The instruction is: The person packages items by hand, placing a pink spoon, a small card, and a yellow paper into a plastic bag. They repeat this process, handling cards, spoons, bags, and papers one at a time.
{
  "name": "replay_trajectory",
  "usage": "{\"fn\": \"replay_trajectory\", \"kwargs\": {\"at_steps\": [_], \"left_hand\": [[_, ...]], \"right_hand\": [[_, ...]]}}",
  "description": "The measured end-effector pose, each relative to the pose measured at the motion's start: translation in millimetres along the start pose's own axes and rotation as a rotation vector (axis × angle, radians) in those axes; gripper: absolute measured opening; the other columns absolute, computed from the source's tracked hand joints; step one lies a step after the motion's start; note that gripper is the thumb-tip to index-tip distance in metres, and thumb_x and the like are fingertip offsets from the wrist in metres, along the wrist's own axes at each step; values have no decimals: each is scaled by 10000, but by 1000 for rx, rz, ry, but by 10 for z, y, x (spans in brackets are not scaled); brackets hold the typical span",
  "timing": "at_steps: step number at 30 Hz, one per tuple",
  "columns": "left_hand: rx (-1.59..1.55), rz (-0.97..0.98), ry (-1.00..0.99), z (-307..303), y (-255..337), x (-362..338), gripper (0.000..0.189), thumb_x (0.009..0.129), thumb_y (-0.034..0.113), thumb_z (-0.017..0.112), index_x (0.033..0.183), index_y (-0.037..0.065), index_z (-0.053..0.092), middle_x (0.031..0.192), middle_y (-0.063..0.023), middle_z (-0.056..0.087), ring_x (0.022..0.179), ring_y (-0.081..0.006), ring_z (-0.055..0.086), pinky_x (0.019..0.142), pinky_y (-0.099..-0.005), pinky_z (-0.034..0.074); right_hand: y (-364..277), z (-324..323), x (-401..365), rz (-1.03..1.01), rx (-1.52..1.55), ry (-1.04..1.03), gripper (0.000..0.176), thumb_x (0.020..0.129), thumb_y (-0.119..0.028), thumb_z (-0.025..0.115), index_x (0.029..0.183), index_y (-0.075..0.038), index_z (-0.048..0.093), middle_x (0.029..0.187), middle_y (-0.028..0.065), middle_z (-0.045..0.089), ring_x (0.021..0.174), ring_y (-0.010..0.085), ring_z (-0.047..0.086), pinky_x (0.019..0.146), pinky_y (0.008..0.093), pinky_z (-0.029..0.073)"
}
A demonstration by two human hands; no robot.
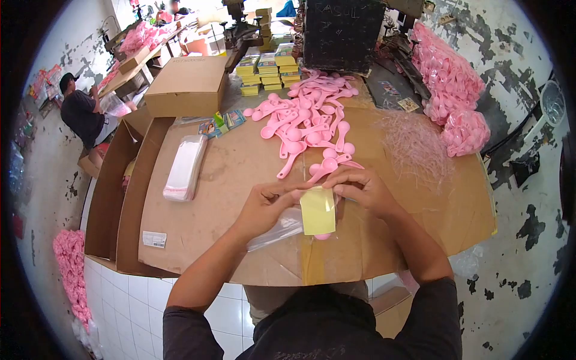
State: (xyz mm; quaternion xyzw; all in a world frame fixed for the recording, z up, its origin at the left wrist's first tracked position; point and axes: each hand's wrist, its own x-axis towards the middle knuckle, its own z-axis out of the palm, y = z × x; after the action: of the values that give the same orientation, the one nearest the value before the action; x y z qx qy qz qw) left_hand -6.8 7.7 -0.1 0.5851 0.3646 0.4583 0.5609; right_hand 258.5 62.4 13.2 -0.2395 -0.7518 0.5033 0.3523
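Note:
A yellow card [318,211] lies upright in front of me near the table's front edge, in what looks like a clear plastic bag. My left hand [270,205] pinches the bag's top edge on the left. Opposite it, my right hand [365,191] is closed on the top right corner, thumb and fingers pressed together. The round end of a pink scoop [323,236] peeks out below the card. Beside my left hand, more clear plastic [279,231] lies flat. Just beyond my fingertips is a loose pile of pink scoops [306,120].
A stack of clear bags [185,167] lies at left, with a white label [154,239] nearer me. Yellow card stacks [268,69] and a closed carton [186,86] stand behind. Bagged pink scoops [450,78] fill the back right. Another person [84,111] sits far left.

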Motion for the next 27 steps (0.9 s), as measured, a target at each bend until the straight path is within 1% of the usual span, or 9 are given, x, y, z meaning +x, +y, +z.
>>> {"fn": "replay_trajectory", "kwargs": {"at_steps": [2,5,8,11,14,20,23,26,27], "left_hand": [[-219,-72,-13,-46,-60,18,293,1021,166,641,1251,-4,706,1111,-91,744,962,-129,686,888,-284,545],[-236,-134,29,-12,-64,25,295,1033,175,620,1240,-18,705,1115,-88,743,980,-127,684,874,-272,544],[27,-96,-10,5,-27,19,298,1033,165,623,1259,-16,695,1121,-80,743,996,-112,676,873,-263,544],[97,-108,-43,3,-33,34,301,1023,138,633,1287,1,682,1129,-82,744,995,-116,681,886,-293,557],[-15,-87,-47,31,-11,37,299,1016,103,639,1296,7,679,1117,-62,743,972,-100,671,867,-270,552],[55,-47,16,11,8,22,291,1027,110,623,1295,9,679,1115,-54,738,969,-105,667,881,-274,550],[75,21,37,-22,40,27,322,1023,114,633,1322,-4,650,1115,-61,730,965,-111,668,885,-278,550],[-94,152,212,203,173,-22,298,1012,98,646,1283,-23,656,1078,-68,732,915,-84,663,846,-245,541],[-9,84,145,166,179,-62,296,1003,98,658,1271,-27,653,1057,-71,726,893,-88,665,826,-247,549]], "right_hand": [[-19,-25,-13,118,170,-10,182,962,-71,682,1110,16,740,1087,83,733,970,134,659,880,297,523],[56,20,-17,52,-48,18,195,958,-85,697,1120,14,737,1068,80,733,959,132,662,863,295,528],[90,21,-18,40,-117,1,199,958,-73,698,1128,27,726,1064,76,727,978,138,665,869,292,530],[47,30,-25,156,106,-1,195,964,-53,688,1137,33,717,1079,72,716,1012,137,662,895,284,525],[62,39,-7,77,112,-13,221,977,-20,655,1188,43,681,1104,82,708,1033,137,658,913,285,523],[-133,180,-21,133,166,20,284,978,-9,643,1253,48,604,1090,88,694,1021,142,657,911,300,529],[77,139,-44,222,117,-115,308,975,-23,658,1270,42,600,1082,74,692,1006,135,658,902,296,529],[24,151,-18,217,147,-63,326,972,-18,661,1286,41,595,1065,68,695,980,128,661,874,291,529],[-62,164,-7,193,165,-74,311,979,-26,656,1280,35,601,1057,63,697,979,122,659,868,288,527]]}}
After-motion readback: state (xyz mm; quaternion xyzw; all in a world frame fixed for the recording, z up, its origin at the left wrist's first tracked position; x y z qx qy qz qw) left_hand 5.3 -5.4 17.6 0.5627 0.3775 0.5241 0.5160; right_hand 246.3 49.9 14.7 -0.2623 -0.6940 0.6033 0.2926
